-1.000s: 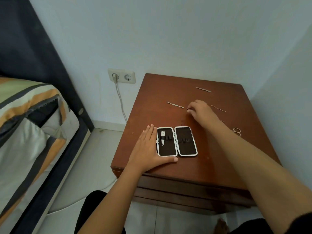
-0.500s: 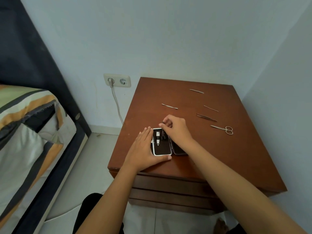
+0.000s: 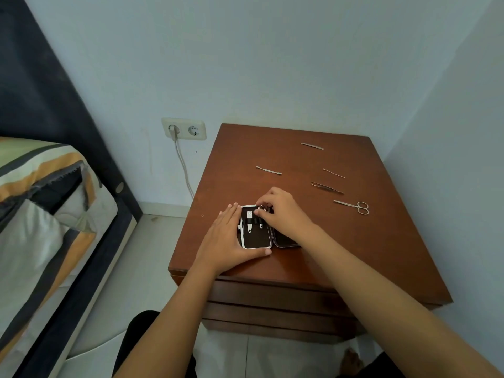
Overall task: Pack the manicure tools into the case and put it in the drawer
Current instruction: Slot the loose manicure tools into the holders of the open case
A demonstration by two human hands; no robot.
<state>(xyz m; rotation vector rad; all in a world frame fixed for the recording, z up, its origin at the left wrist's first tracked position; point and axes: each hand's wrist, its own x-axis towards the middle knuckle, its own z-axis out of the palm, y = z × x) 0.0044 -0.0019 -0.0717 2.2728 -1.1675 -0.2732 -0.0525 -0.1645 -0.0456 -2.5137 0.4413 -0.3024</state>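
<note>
While right hand (image 3: 283, 214) pinches a small tool into the open case (image 3: 256, 241) at nightstand (image 3: 368, 255) near-left edge, left hand (image 3: 227, 241) lies flat bracing it. ~2 tools seated; scissors (image 3: 354, 207), tweezers (image 3: 327, 187) + 3 thin tools loose far right. Drawer shut.

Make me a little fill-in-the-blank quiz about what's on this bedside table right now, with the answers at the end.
1. The case lies ____, both halves flat on the nightstand.
2. The left hand rests flat beside the case while the right hand works over its ____ half.
3. The scissors lie to the ____ of the case.
4. Counting the scissors and tweezers, ____ tools lie loose on the wood.

Answers: open; left; right; five
</note>
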